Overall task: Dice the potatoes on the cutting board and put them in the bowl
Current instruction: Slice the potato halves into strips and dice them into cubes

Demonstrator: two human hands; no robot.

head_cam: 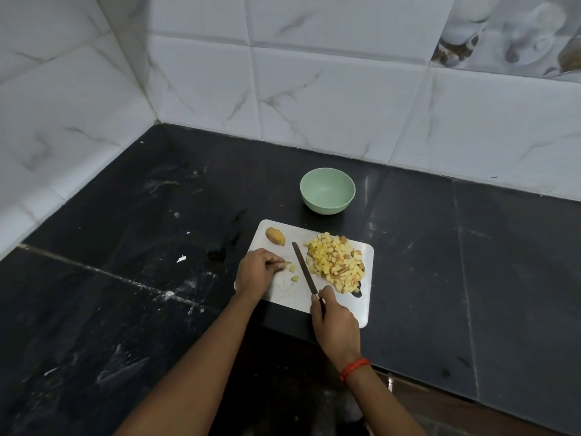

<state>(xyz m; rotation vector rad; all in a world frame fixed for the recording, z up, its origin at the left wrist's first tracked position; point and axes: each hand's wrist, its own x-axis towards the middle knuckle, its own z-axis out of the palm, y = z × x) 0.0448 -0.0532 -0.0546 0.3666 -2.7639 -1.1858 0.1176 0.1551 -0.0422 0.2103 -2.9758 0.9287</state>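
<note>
Cutting board [364, 291], white, at the front edge of the black tabletop [125, 215], well in from the tiled corner. Green bowl [327, 191] upright just beyond the board's far edge, apart from it. Pile of diced potato [336, 262] on the right half of the board, reaching toward its far right corner. Skin-on potato chunk [275, 236] at the far left corner of the board. Left hand [255, 272] over the board's left edge, its grip pinching a small potato piece [284, 264] at the fingertips. Two loose dice [294, 274] lie just beside that piece. Right hand [334, 322] at the board's near edge, its grip curled round the handle of the knife [303, 269]. The blade slants across mid-board between the left hand and the pile, tip toward the far edge; whether it touches the board cannot be told. A red thread [355, 368] circles the right wrist.
</note>
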